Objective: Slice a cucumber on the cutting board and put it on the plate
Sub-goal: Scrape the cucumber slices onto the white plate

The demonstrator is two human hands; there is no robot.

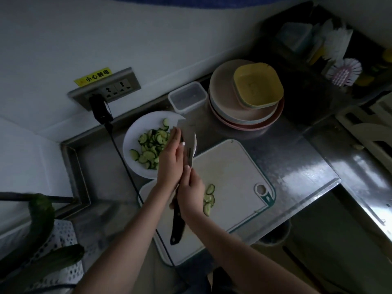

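Slices [150, 149] sit on our plate [131, 132]; some [209, 198] remain on the board [231, 166]. Our right hand [191, 192] grips the knife [188, 134]; left fingers [174, 141] lie flat against the blade. Slices look wet and slippery, so scoop underneath.

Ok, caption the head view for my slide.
Left hand sweeps cucumber slices off the knife onto the plate.
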